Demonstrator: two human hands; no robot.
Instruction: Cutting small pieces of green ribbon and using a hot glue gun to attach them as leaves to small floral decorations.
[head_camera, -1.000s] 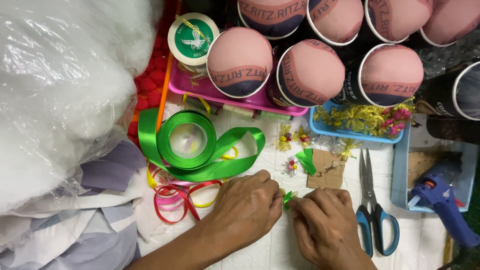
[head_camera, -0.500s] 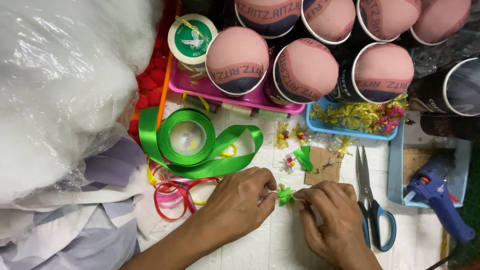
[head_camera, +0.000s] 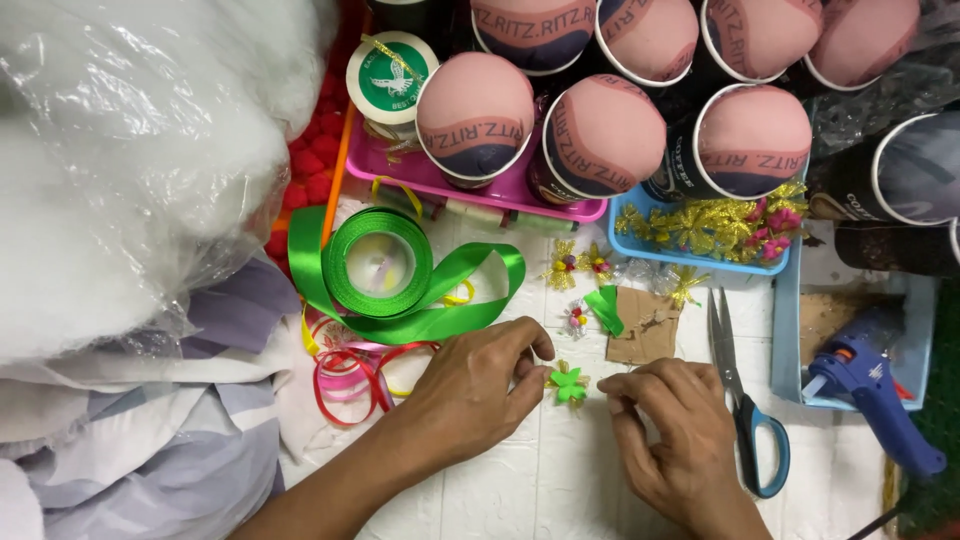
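Note:
My left hand (head_camera: 478, 392) pinches a small green ribbon flower (head_camera: 569, 383) with a yellow centre between thumb and fingertips, just above the white table. Right of the flower, my right hand (head_camera: 678, 437) has curled fingers whose tips sit a little apart from it. A roll of green satin ribbon (head_camera: 380, 265) lies above my left hand, its loose tail curling toward the hand. Red and yellow ribbon loops (head_camera: 355, 372) lie to the left of my left wrist.
Scissors with blue handles (head_camera: 745, 400) lie right of my right hand. A blue glue gun (head_camera: 872, 390) rests in a light blue tray. A brown card scrap (head_camera: 645, 325), small gold flowers (head_camera: 578, 266), a blue basket of trims (head_camera: 700, 232), pink-topped cups (head_camera: 600, 135) and a big plastic bag (head_camera: 120, 170) surround them.
My hands have drawn apart. The green flower, earlier pressed between both hands, now stays with my left fingers while my right hand has pulled back slightly to the right.

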